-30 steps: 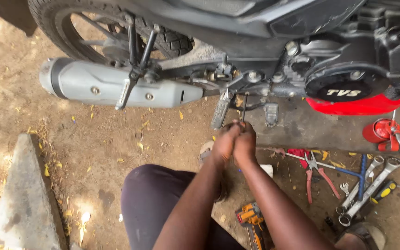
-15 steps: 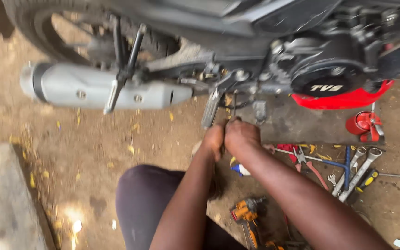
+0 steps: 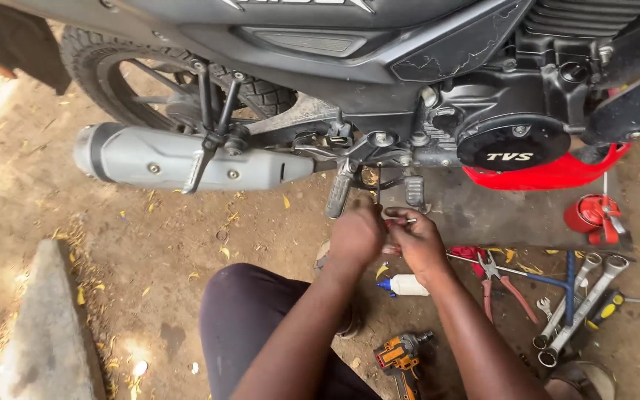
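A motorcycle (image 3: 379,67) stands on dirt in front of me. Both my hands meet just below its footpeg (image 3: 338,196) and foot pedal (image 3: 415,191). My left hand (image 3: 357,235) is closed in a fist around a thin metal rod (image 3: 377,185) that rises toward the frame by the footpeg. Touching it on the right, my right hand (image 3: 415,241) pinches a small metal piece (image 3: 401,220) between its fingertips. What the rod's top end meets is hidden. My dark-clad knee (image 3: 253,326) is below the hands.
The grey silencer (image 3: 187,159) and rear wheel (image 3: 135,89) lie to the left. On the ground at right are red-handled pliers (image 3: 494,278), several spanners (image 3: 579,311), a red oil can (image 3: 590,215), a white bottle (image 3: 407,285) and an orange power driver (image 3: 401,355). A concrete slab (image 3: 46,333) sits lower left.
My view has shifted slightly, so the motorcycle sits differently in frame. My hands stay together under the footpeg and have dropped a little lower from it.
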